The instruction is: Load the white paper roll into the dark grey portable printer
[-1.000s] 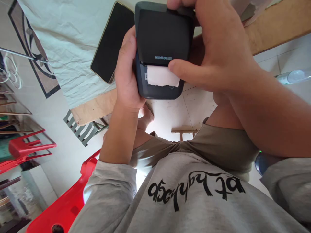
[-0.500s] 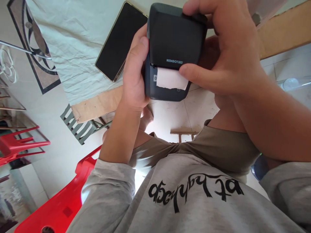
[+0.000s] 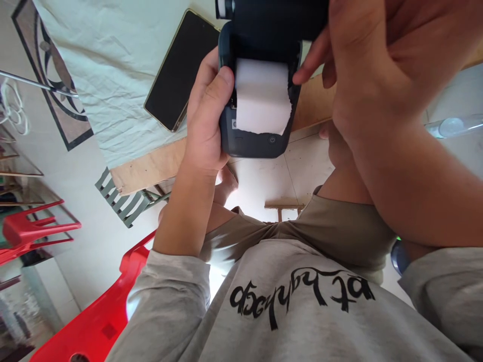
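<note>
The label printer is held up in the air just in front of the chest, over the near edge of the table. Its lid stands swung up at the far end, and the white paper lies bare in the open bay, its torn edge pointing near, toward the body. The printer's long axis runs near to far, with the small power button at its near end.

The left hand wraps the printer's left side from below, thumb pressed against the left edge of the paper bay, so it carries the weight. The right hand comes in from the right and above, fingers curled on the raised lid and the printer's right wall; it is the hand nearer the lid.

Farther left, a phone lies face up on a pale cloth on the table. A red chair stands near left.
</note>
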Motion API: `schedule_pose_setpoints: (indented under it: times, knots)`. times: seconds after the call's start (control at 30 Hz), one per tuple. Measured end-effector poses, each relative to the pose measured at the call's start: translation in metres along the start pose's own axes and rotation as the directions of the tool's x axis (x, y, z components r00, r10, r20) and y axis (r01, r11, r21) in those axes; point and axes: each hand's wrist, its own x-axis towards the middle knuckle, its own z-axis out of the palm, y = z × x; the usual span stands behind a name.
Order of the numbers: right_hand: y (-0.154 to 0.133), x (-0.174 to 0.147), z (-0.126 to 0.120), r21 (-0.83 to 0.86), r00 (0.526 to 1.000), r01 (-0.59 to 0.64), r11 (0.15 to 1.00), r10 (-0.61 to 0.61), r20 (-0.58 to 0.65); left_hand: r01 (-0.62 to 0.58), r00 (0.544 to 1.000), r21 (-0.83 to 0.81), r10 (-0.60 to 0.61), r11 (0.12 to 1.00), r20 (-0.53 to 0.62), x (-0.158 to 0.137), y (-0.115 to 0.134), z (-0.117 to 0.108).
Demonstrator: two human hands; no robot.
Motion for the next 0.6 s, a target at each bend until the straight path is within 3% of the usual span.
schedule_pose_setpoints:
  times: [0.17, 0.27, 0.33, 0.4, 0.6]
  knots:
    - [0.018, 0.002, -0.004, -0.093, 0.997, 0.066, 0.994, -0.068, -0.021, -0.115, 0.99, -0.077, 0.12, 0.99, 0.068, -0.003, -0.004, 0.0]
    - [0.016, 0.005, -0.009, -0.249, 0.98, 0.177, 0.952, -0.148, 0.132, -0.132, 0.989, -0.048, 0.135, 0.99, 0.06, -0.007, -0.001, 0.003]
    - [0.005, 0.008, -0.011, -0.441, 0.961, 0.166, 0.882, -0.045, 0.272, -0.124, 0.99, -0.004, 0.124, 0.992, 0.073, -0.007, 0.001, 0.004]
    - [-0.01, 0.01, -0.009, -0.615, 0.936, 0.117, 0.78, 0.12, 0.331, -0.128, 0.988, 0.046, 0.124, 0.991, 0.088, -0.006, 0.003, 0.003]
    - [-0.04, 0.013, -0.002, -0.759, 0.846, 0.05, 0.65, 0.376, 0.377, -0.088, 0.99, 0.073, 0.079, 0.993, 0.119, -0.009, 0.011, 0.007]
